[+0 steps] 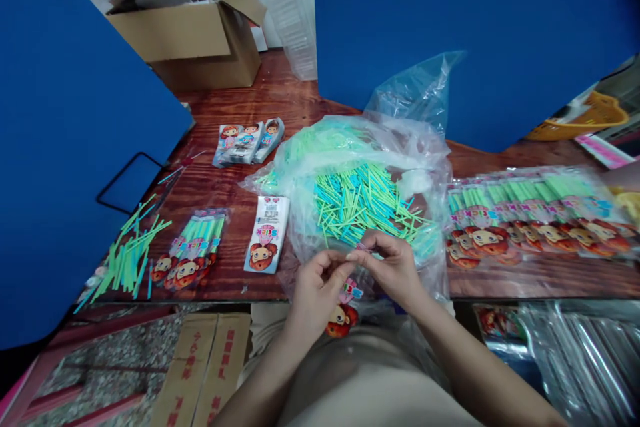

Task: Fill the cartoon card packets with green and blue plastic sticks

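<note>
top (350, 383): pale beige, looks plain, front blurred. creased beige cloth (270, 332) at lap. left hand (316, 285), right hand (394, 269), both forearms (463, 347) bare.

The plastic bag (360, 148) looks glossy, the cardboard box (195, 40) matt.

Counter (520, 282): reddish-brown wood-grain top. Centre of frame: open clear bag (345, 159) with green and blue sticks (357, 203). Right side: overlapping row of filled packets (487, 237). Left of centre: stacked printed wrappers (267, 233); further wrappers (240, 143) in piles above. Lower left: small packet group (187, 267), loose sticks (127, 257) beside it. Upper left: open cardboard box (165, 33).
</note>
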Demonstrator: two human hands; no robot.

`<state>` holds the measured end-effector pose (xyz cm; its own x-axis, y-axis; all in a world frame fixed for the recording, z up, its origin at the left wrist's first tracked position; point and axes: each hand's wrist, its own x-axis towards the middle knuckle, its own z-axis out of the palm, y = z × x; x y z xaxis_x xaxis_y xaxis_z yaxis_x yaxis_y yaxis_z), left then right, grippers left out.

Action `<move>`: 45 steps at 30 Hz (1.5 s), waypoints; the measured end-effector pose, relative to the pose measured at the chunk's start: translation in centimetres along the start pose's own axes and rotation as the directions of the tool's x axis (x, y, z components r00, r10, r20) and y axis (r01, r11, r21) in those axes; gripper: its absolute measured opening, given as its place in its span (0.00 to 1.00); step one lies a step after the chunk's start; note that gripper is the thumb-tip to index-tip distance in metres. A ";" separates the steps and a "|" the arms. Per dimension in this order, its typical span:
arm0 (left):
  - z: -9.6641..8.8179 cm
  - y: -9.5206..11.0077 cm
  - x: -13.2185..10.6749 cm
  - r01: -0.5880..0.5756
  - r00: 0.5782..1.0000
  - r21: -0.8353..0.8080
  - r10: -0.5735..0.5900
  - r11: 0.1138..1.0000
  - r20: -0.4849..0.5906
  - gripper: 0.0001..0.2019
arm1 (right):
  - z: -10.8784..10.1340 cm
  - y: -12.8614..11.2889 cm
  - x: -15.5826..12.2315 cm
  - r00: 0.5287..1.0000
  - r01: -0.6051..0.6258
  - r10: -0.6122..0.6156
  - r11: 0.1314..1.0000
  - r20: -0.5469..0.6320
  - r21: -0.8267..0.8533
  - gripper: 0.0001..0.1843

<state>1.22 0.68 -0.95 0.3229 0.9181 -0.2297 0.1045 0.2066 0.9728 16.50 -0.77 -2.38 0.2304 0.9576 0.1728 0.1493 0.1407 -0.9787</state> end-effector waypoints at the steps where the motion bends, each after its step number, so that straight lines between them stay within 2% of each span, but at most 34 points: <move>1: -0.1 0.1 0.0 0.032 0.999 -0.026 -0.032 0.999 0.000 0.09 | -0.2 0.0 0.1 0.999 -0.004 0.004 1.000 0.042 0.004 0.20; 4: -0.5 0.3 -0.1 0.088 0.995 -0.067 -0.091 0.994 -0.046 0.09 | -1.1 0.2 0.9 0.982 -0.064 0.052 0.996 0.181 0.063 0.25; 5: -0.7 0.4 0.0 0.089 0.993 -0.074 -0.094 0.993 -0.072 0.09 | -1.7 0.4 1.4 0.977 -0.099 0.080 0.992 0.198 0.084 0.28; 7: -1.0 0.4 0.0 0.074 0.990 -0.073 -0.082 0.995 -0.117 0.09 | -2.9 1.0 2.7 0.977 -0.167 0.156 0.984 0.143 0.066 0.30; 9: -1.4 0.3 0.1 0.060 0.988 -0.053 -0.067 0.997 -0.139 0.09 | -4.5 1.7 4.3 0.983 -0.180 0.183 0.979 0.020 -0.098 0.25; 11: -1.7 0.2 0.2 0.059 0.986 -0.043 -0.065 0.997 -0.152 0.09 | -6.0 2.5 5.9 0.991 -0.132 0.133 0.935 -0.022 -0.328 0.23; 15: -2.4 -0.1 0.5 0.083 0.981 -0.092 -0.097 0.992 -0.166 0.11 | -7.7 2.9 9.1 0.999 -0.039 0.013 0.698 -0.042 -0.715 0.15; 19: -2.7 0.1 0.7 0.060 0.986 -0.107 -0.076 0.992 -0.148 0.11 | -6.4 2.1 11.8 0.991 -0.035 0.131 0.367 0.015 -0.930 0.17; 20: -2.8 0.2 0.8 0.049 0.987 -0.104 -0.064 0.993 -0.150 0.11 | -5.9 1.9 12.4 0.987 -0.038 0.161 0.309 0.013 -0.950 0.18; 22: -2.8 0.4 0.8 0.039 0.986 -0.099 -0.054 0.994 -0.156 0.12 | -4.8 1.8 13.5 0.982 -0.044 0.191 0.249 0.005 -0.968 0.19; 26: -3.0 0.6 1.0 0.058 0.986 -0.085 -0.070 0.995 -0.150 0.11 | -3.3 2.0 15.2 0.971 -0.056 0.238 0.190 -0.009 -0.980 0.19; 31: -2.9 0.9 1.5 0.060 0.988 -0.062 -0.068 0.996 -0.141 0.10 | -2.3 2.2 16.1 0.958 -0.048 0.285 0.164 0.001 -0.985 0.15; 35: -2.9 1.3 1.9 0.034 0.991 -0.045 -0.039 0.998 -0.126 0.10 | -2.7 2.1 16.3 0.956 -0.008 0.289 0.204 0.052 -0.979 0.13; 39: -2.9 1.7 2.0 0.013 0.992 -0.041 -0.018 0.999 -0.126 0.10 | -4.6 1.4 15.9 0.952 0.045 0.275 0.298 0.131 -0.954 0.04; 42: -3.0 1.9 2.1 0.011 0.989 -0.054 -0.019 0.998 -0.145 0.09 | -6.2 0.5 14.6 0.951 0.094 0.235 0.394 0.199 -0.914 0.11; 45: -3.0 2.1 2.3 0.011 0.989 -0.070 -0.022 0.997 -0.147 0.09 | -6.7 0.1 12.5 0.959 0.115 0.171 0.495 0.227 -0.861 0.16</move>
<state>-0.67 4.25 0.63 0.1792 0.9531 -0.2439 0.0420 0.2403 0.9698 25.87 9.52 0.40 0.0283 0.9992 -0.0273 0.9286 -0.0364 -0.3692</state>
